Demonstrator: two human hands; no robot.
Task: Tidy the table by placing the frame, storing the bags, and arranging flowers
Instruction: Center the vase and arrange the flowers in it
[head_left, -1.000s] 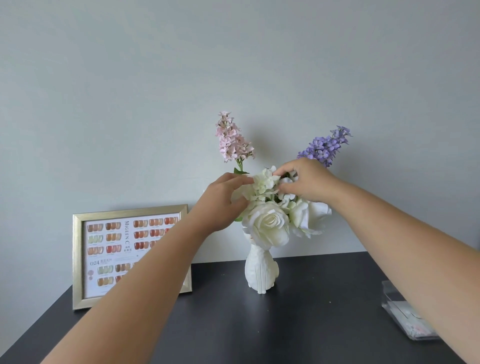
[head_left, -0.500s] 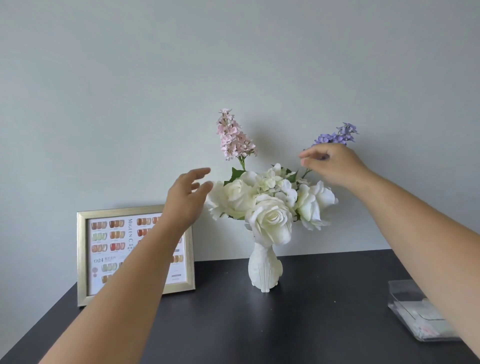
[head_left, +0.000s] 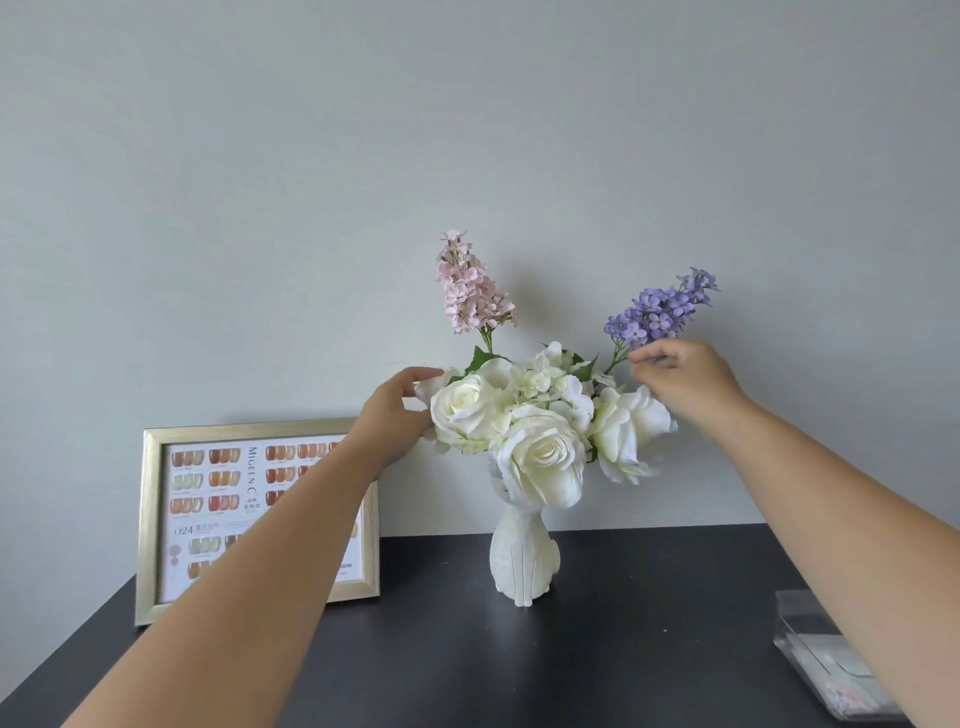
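A white vase (head_left: 521, 561) stands at the back middle of the dark table (head_left: 467, 665). It holds white roses (head_left: 540, 457), a pink flower spike (head_left: 470, 288) and a purple flower spike (head_left: 660, 309). My left hand (head_left: 397, 415) touches an outer petal of the left white rose, thumb and fingers around it. My right hand (head_left: 685, 379) pinches the stem just under the purple blooms. A gold picture frame (head_left: 156, 519) with a nail colour chart stands upright against the wall at the left, partly hidden by my left forearm.
A clear plastic box (head_left: 810, 639) with small bags inside sits at the table's right edge, partly behind my right forearm. A plain grey wall (head_left: 467, 130) runs right behind the table. The table's left edge (head_left: 67, 660) slants toward me.
Both hands left the middle of the bouquet. The left swung out, then came back to the left rose. The right rose to the purple spike and now pinches its stem.
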